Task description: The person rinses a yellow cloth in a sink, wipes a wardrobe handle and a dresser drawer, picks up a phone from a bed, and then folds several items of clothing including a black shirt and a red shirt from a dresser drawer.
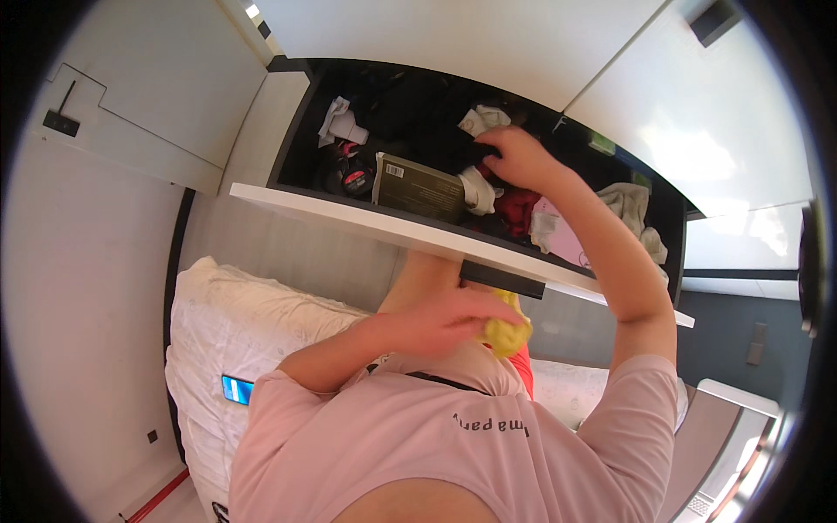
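Note:
My left hand (451,320), slightly blurred, is closed on a bunched yellow cloth (509,332) just outside an open white-fronted drawer (392,222). My right hand (520,157) reaches into the drawer, its fingers bent over dark contents; whether it grips anything cannot be told. Just beyond its fingertips lies a crumpled whitish cloth (485,119). Nearer the drawer front are a dark green box (418,188), a rolled white cloth (479,191), a dark red cloth (516,210) and a pink flat item (561,236). Greyish cloth (624,202) lies at the drawer's right end.
White cabinet doors (444,29) rise behind the drawer. At its left end lie a white paper item (343,124) and a round black container (356,180). A bed with pale bedding (216,320) holds a phone (237,389). A black handle (502,280) juts from the drawer front.

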`<action>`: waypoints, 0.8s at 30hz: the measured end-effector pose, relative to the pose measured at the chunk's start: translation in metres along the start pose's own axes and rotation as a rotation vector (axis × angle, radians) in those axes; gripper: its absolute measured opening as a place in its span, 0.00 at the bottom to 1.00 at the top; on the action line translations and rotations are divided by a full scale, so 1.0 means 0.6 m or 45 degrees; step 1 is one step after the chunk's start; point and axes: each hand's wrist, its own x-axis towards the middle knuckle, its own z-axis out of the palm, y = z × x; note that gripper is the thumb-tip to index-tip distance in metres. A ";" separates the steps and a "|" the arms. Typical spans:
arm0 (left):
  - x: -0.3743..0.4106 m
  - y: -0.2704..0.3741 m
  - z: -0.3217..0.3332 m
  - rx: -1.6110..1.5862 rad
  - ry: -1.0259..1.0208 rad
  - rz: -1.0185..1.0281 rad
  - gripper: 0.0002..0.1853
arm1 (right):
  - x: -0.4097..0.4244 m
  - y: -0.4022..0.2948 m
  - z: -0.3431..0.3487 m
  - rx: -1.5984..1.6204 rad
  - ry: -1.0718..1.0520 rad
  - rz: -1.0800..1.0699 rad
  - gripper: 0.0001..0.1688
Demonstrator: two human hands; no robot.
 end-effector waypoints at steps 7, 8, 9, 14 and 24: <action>-0.120 -0.113 -0.059 0.757 0.002 -0.637 0.19 | -0.015 -0.042 -0.076 0.953 0.118 0.429 0.21; -0.129 -0.111 -0.056 0.762 0.030 -0.588 0.18 | -0.023 -0.048 -0.074 0.508 0.160 0.330 0.22; -0.129 -0.100 -0.056 0.765 0.054 -0.537 0.17 | -0.036 -0.054 -0.070 0.063 0.199 0.231 0.24; -0.087 0.004 -0.089 0.671 0.027 -0.565 0.17 | -0.025 -0.119 -0.032 0.123 -0.035 -0.310 0.22; -0.062 0.117 -0.110 0.569 0.674 -0.208 0.15 | 0.005 -0.154 -0.069 0.477 -0.053 -0.095 0.13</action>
